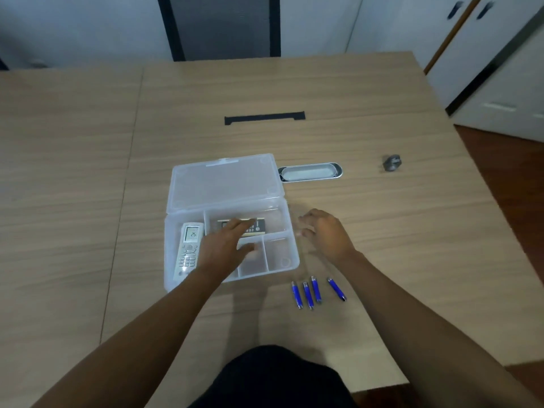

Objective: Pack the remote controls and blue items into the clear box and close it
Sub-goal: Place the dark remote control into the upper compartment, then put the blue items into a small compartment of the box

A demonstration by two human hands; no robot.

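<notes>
The left hand [226,245] lies spread and empty over the open clear box [229,222] on the table [88,172], hiding part of the dark remote [259,225]; the white remote [188,248] sits in the left compartment. The right hand [326,234], blurred, fingers loose and holding nothing, hovers beside the box, above four blue items [312,290].

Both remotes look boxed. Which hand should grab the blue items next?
Right, probably. The right hand hovers empty beside the clear box, nearer the four blue items lying on the table. The left hand is over the black remote.
</notes>
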